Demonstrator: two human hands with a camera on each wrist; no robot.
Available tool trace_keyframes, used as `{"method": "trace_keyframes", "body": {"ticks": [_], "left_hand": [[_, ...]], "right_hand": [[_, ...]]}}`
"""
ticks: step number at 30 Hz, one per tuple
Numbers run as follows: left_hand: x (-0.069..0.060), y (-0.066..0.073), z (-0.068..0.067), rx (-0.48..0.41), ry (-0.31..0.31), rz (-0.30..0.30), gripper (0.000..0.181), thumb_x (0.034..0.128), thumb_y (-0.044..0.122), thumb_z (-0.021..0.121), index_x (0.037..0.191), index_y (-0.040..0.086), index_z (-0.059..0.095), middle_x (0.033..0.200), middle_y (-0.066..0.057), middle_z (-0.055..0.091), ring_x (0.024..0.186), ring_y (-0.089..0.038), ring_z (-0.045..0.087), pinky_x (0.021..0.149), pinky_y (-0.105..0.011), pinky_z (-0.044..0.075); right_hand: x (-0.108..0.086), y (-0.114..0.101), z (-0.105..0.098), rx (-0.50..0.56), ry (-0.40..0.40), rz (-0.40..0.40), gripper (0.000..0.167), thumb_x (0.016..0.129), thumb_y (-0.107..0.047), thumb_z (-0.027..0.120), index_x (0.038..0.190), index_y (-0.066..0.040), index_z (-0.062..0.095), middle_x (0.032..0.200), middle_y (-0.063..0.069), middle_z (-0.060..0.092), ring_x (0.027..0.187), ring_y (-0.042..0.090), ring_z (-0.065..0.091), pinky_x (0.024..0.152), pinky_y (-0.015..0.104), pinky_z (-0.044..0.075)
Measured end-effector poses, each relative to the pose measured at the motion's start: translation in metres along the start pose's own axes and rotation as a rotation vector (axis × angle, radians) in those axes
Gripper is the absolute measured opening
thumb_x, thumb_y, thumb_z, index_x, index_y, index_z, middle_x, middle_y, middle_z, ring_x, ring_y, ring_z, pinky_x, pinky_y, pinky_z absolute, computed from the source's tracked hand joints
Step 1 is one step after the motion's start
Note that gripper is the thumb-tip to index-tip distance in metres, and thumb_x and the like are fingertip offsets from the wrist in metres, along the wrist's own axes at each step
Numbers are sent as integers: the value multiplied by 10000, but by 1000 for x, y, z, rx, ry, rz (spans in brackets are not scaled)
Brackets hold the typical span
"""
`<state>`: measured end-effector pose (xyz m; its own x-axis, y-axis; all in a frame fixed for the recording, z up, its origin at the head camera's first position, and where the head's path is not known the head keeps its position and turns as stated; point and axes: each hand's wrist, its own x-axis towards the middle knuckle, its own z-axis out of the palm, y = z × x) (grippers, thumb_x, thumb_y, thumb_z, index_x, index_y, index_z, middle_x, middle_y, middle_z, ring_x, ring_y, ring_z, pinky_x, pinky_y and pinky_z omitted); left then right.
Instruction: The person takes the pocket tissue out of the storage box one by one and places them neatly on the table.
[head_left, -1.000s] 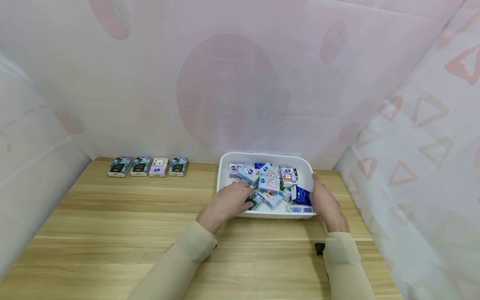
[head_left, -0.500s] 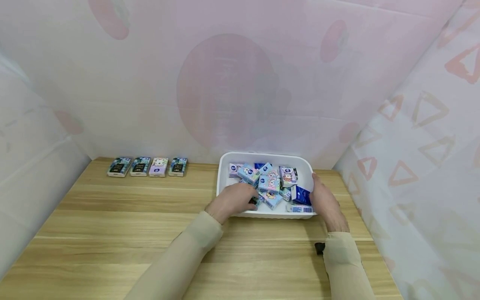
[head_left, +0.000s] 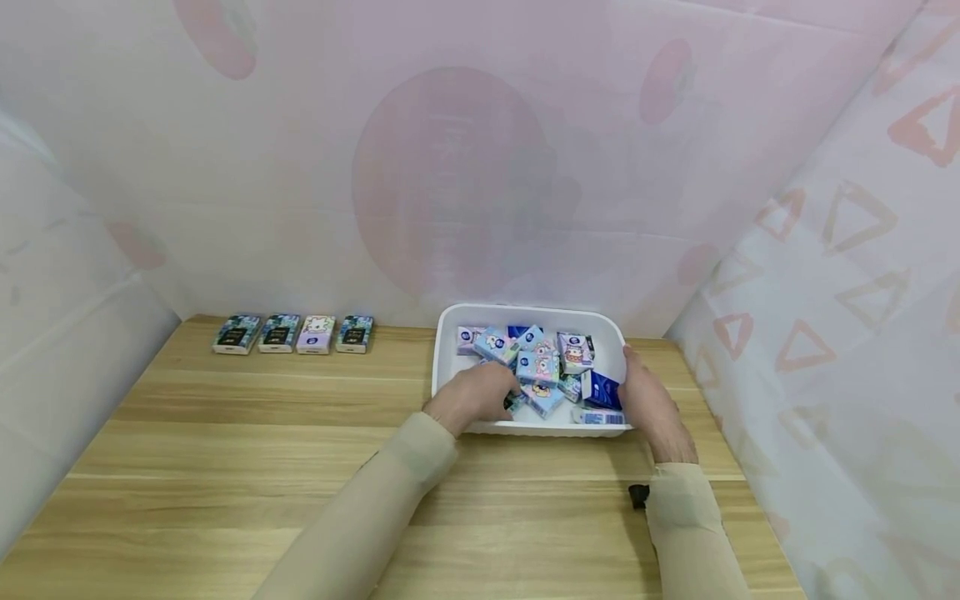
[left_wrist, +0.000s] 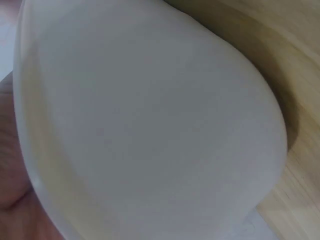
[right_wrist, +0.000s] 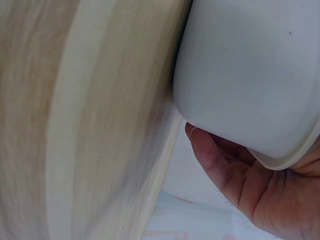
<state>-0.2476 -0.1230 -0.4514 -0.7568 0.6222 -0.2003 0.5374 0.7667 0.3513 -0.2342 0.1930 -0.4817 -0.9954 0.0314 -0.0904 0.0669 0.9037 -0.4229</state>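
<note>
A white plastic tray [head_left: 532, 429] holds several pocket tissue packs [head_left: 537, 367] in light blue, lilac, dark blue and dark green. Over its near left rim reaches my left hand [head_left: 474, 393]; thumb and fingers close around a dark green tissue pack [head_left: 513, 403], mostly covered by the hand. At the right end, my right hand [head_left: 649, 402] grips the tray's rim and wall. The right wrist view shows that hand [right_wrist: 260, 195] with its fingers curled against the tray's outer wall [right_wrist: 245, 75]. In the left wrist view, the tray's wall [left_wrist: 160, 120] hides most of the left hand [left_wrist: 15, 170].
Along the back left of the wooden table [head_left: 225, 467] lies a row of several packs, dark green ones [head_left: 237, 334] and a lilac one [head_left: 316, 334]. Patterned cloth walls [head_left: 300, 167] rise at the back and sides. A small black object [head_left: 639, 497] shows beside the right sleeve.
My left hand has shifted to the right in the tray and now covers more of the dark green tissue pack. My right hand, the tray and the row of packs have stayed put.
</note>
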Motion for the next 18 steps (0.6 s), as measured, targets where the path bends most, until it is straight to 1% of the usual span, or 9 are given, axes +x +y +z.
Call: {"method": "trace_keyframes", "body": {"ticks": [5, 8, 10, 13, 16, 18], "left_hand": [[-2, 2, -3, -8, -18, -23, 325, 1041, 170, 911, 1354, 93, 869, 1429, -83, 851, 1351, -284, 787, 1214, -462, 648], [-4, 1, -4, -18, -12, -28, 339, 1045, 163, 894, 1377, 99, 861, 1464, -82, 838, 1381, -291, 775, 1226, -479, 642], [-6, 0, -5, -33, -2, -32, 345, 1046, 160, 883, 1386, 102, 859, 1474, -83, 834, 1367, -288, 777, 1219, -489, 645], [-8, -1, -6, -42, 24, -34, 337, 1054, 167, 865, 1385, 108, 864, 1463, -80, 839, 1309, -260, 788, 1197, -481, 656], [-11, -2, -6, -49, 54, -22, 277, 1072, 181, 851, 1337, 105, 882, 1362, -75, 867, 1127, -224, 785, 1082, -446, 689], [-13, -2, -7, -55, 79, -11, 244, 1077, 190, 852, 1302, 104, 892, 1297, -65, 877, 1033, -195, 749, 1028, -421, 690]], "right_hand": [[-1, -1, 0, -3, -1, 9, 766, 1134, 35, 473, 1829, 90, 155, 1722, 449, 487, 1372, 548, 714, 1167, 725, 617], [-1, -1, 0, -7, -4, 15, 766, 1137, 33, 467, 1831, 87, 148, 1735, 443, 474, 1378, 543, 712, 1172, 725, 616], [-1, -1, 0, -8, -3, 14, 767, 1138, 31, 465, 1832, 87, 143, 1740, 442, 470, 1392, 550, 707, 1181, 725, 611], [-1, -1, 1, -10, 0, 16, 765, 1139, 26, 460, 1833, 84, 144, 1745, 439, 464, 1421, 564, 695, 1194, 731, 602], [-1, -1, 1, -7, 0, 16, 766, 1137, 25, 458, 1833, 83, 144, 1751, 440, 454, 1438, 574, 684, 1201, 739, 595], [-1, 0, 1, -9, -2, 18, 771, 1134, 27, 459, 1833, 83, 140, 1750, 443, 453, 1442, 578, 681, 1201, 741, 594]]}}
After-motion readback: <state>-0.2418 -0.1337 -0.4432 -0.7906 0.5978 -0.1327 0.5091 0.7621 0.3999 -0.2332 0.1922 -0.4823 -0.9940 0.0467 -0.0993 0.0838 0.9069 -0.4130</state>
